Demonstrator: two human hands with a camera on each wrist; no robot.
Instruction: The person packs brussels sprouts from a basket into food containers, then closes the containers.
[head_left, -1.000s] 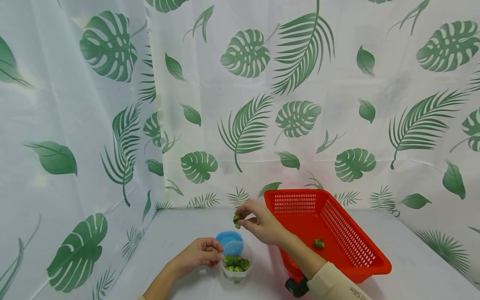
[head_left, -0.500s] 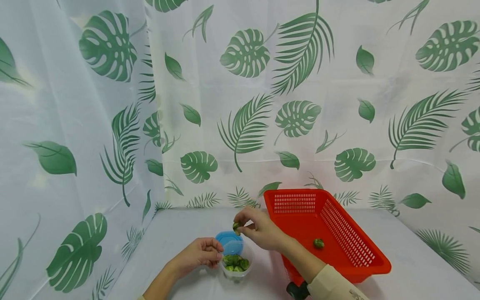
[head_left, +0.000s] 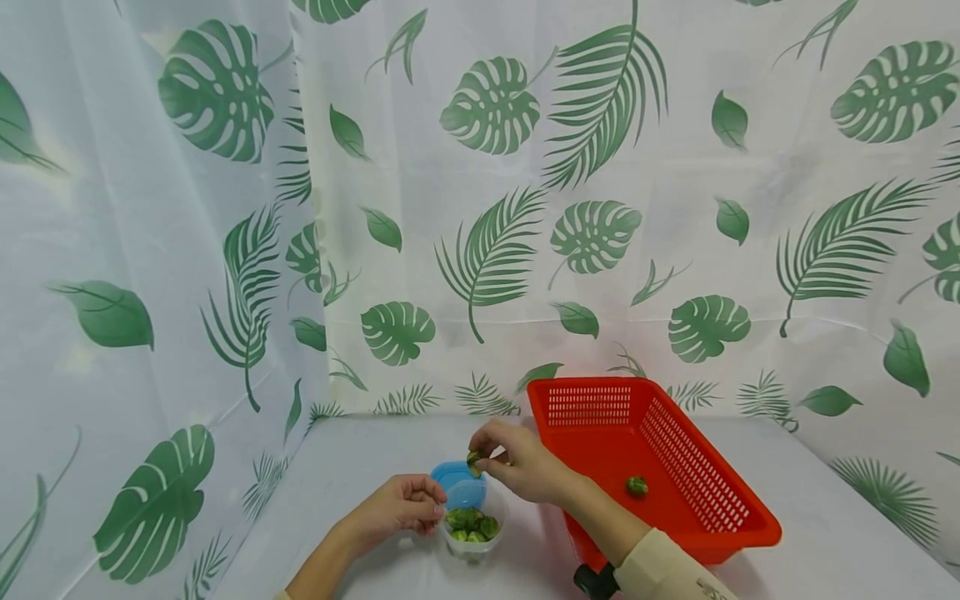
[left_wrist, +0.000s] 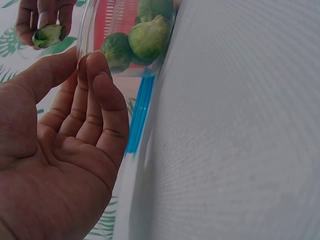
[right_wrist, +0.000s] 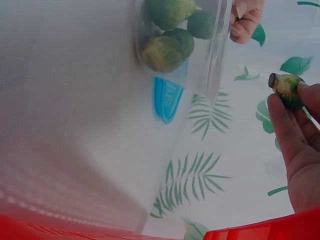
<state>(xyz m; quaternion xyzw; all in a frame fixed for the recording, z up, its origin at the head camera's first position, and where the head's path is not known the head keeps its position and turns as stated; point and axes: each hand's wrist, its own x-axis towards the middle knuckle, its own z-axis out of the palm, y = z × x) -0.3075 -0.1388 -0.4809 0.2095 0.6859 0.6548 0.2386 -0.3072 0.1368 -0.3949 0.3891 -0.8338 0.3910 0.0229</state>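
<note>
My right hand (head_left: 525,462) pinches a Brussels sprout (head_left: 473,461) between thumb and fingertips, above and behind a small clear plastic container (head_left: 468,551). The sprout's cut stem end (right_wrist: 272,80) shows in the right wrist view. Several Brussels sprouts (left_wrist: 148,39) lie inside the container, which stands uncovered on the table. My left hand (head_left: 405,507) holds the container's rim at its left side, thumb and fingertips meeting there in the left wrist view. Behind the container lies a blue lid (head_left: 456,475), partly seen through its clear wall.
A red plastic basket (head_left: 588,446) with slotted walls stands to the right, under my right forearm. One Brussels sprout (head_left: 637,487) lies on its floor. The white table (head_left: 360,450) ends at a leaf-patterned curtain (head_left: 510,275) behind and on the left.
My right hand, with the Brussels sprout, has come down slightly toward the container, mostly in the first half second. The left hand and the container have stayed put.
</note>
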